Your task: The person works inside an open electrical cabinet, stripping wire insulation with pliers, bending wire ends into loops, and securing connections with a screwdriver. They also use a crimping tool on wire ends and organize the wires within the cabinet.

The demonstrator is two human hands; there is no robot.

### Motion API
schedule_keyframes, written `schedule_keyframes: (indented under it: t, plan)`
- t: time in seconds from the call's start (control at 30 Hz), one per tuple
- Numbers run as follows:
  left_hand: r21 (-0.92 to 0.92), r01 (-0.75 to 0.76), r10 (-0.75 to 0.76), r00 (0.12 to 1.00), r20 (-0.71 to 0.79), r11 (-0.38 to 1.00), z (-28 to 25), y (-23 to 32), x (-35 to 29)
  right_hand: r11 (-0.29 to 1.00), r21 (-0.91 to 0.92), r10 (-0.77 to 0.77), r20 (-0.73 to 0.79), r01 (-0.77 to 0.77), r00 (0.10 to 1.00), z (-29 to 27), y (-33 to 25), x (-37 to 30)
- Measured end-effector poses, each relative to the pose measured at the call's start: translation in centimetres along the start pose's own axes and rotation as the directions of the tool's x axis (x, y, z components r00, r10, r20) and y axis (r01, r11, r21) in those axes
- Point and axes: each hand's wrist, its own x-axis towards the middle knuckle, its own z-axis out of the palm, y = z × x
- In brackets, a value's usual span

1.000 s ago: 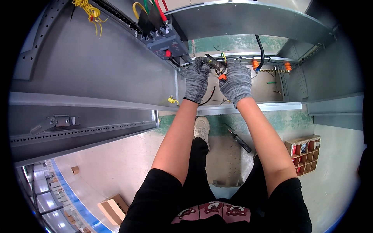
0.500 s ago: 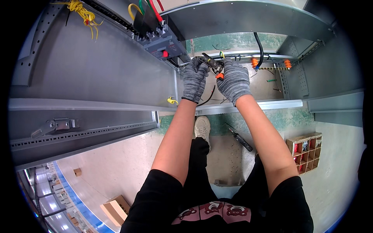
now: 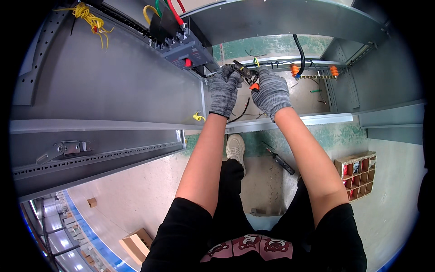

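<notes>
My left hand point(image 3: 224, 89), in a grey knit glove, is closed on a black plier-like hand tool point(image 3: 244, 71) with an orange part. The tool spans the gap to my right hand point(image 3: 272, 90), gloved alike, and its orange end touches that palm. Out of the right hand's fingertips rises a short yellow-green wire point(image 3: 256, 61); those fingers are closed, though the pinch itself is partly hidden. Both hands are inside a grey metal cabinet point(image 3: 122, 77), just right of a dark circuit breaker point(image 3: 190, 53) with a red switch.
Right of my hands, a black cable point(image 3: 300, 53) runs down to a terminal bar point(image 3: 317, 77) between orange insulators. A bundle of yellow wires point(image 3: 90, 19) hangs upper left. A power screwdriver-like tool point(image 3: 281, 162) lies on the floor, left of a divided cardboard box point(image 3: 358, 176).
The view has shifted a little. My hands keep almost the same pose around the plier-like tool, and the yellow-green wire is still at the right fingertips.
</notes>
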Motion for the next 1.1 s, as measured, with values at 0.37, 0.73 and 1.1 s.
schedule_keyframes:
  t: [0.37, 0.73, 1.1]
  plan:
    - [-0.021, 0.004, -0.004, 1.000, 0.001, 1.000, -0.4, -0.6, 0.4, 1.000, -0.002, 0.018, 0.093, -0.018, 0.995, 0.3, 0.1, 0.3]
    - [0.175, -0.083, 0.082, 0.997, 0.014, 0.981, 0.1, -1.6, 0.5, 0.991, 0.104, 0.070, 0.107, -0.082, 0.992, 0.4, 0.7, 0.1]
    - [0.207, -0.074, 0.070, 0.997, 0.028, 0.976, -0.8, -0.2, -0.1, -0.210, 0.754, -0.203, 0.589, -0.622, 0.782, 2.7, 0.4, -0.9]
